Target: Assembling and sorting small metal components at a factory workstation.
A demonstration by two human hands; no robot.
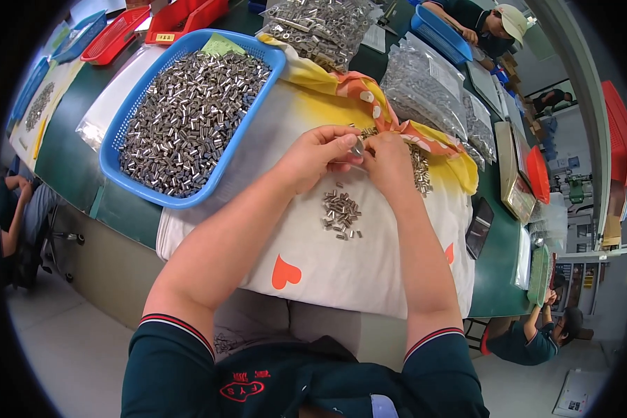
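My left hand pinches a small shiny metal piece between thumb and fingers above the white cloth. Close against it, my right hand has its fingers pressed together; whatever is in them is hidden. Below the hands lies a small pile of short metal cylinders on the cloth. Another pile of small metal cylinders sits beyond and beside my right hand, partly covered by it. To the left, a blue plastic basket holds a great many similar short metal cylinders.
Behind the hands lies a bunched yellow and orange cloth. Clear bags of metal parts stand at the back. A dark phone-like device lies at right, near a red tray. Co-workers sit at back right, lower right and far left.
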